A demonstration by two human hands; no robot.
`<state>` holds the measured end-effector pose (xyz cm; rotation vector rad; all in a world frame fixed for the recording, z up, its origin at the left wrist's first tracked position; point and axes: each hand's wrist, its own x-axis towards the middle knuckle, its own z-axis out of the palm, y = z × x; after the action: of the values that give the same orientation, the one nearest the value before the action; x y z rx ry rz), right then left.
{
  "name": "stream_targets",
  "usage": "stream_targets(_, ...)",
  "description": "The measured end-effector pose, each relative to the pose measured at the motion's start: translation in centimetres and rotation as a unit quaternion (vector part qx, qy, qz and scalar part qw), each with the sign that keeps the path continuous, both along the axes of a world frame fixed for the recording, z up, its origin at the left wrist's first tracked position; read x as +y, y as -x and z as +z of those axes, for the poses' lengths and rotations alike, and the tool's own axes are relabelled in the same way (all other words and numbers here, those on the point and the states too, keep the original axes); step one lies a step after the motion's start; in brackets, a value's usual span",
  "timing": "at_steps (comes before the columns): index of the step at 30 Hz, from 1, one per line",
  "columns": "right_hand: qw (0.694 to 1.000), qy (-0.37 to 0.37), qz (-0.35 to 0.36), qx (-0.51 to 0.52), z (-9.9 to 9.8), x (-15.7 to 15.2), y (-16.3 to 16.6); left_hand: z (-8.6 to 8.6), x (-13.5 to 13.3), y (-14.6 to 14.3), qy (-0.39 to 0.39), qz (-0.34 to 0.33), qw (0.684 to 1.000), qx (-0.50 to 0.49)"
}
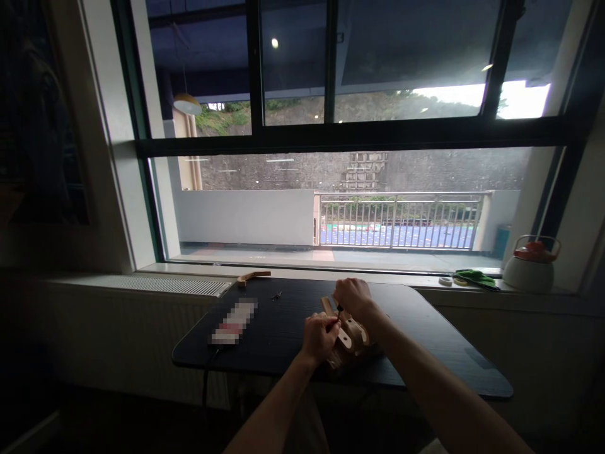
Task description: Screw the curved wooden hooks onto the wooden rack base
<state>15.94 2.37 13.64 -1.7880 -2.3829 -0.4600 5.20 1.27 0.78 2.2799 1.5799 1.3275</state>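
My right hand [353, 295] is closed around the top of a screwdriver [339, 309], held upright with its dark lower part showing below the fist. Just beneath it, my left hand [320, 335] pinches at the screwdriver's lower end; what lies between those fingertips is hidden. Both hands are over a light wooden assembly [355, 333] of curved pieces, one with a round hole, resting at the table's near side. Part of the assembly is covered by my right forearm.
On the dark table [278, 343] lie a few small metal pieces [276, 295], a blurred-out device [234, 323] with a cable, and a curved wooden piece [254, 276] at the far edge. The windowsill holds a kettle-like pot [528, 271] and a green cloth [475, 278].
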Motion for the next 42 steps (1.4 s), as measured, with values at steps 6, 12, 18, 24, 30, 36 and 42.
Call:
stream_targets(6,0.994,0.000,0.105,-0.024,0.9,-0.5,-1.0,0.2,-0.1,0.2,-0.003,-0.019,1.000,-0.003)
stream_targets(12,0.991,-0.042,0.126,-0.019,-0.3,-0.5,-0.8,0.0,0.0,0.2,-0.012,-0.017,1.000,-0.004)
stream_targets(18,0.998,-0.032,0.054,0.006,-0.5,-0.1,0.3,0.3,-0.3,0.1,0.004,-0.011,1.000,-0.001)
stream_targets(24,0.999,-0.029,0.034,-0.004,-0.2,-0.1,0.6,0.4,-0.3,0.1,0.007,-0.014,1.000,-0.005)
stream_targets(30,0.991,-0.024,0.123,-0.043,0.8,-0.8,-1.0,0.3,-0.3,0.2,0.004,-0.016,1.000,-0.002)
stream_targets(36,0.995,-0.031,0.095,-0.022,0.1,-1.2,-0.8,0.2,-0.2,0.2,-0.003,-0.014,1.000,0.003)
stream_targets(42,1.000,-0.017,0.009,-0.001,-0.2,-0.4,0.3,0.1,-0.2,0.2,-0.004,-0.009,1.000,0.000)
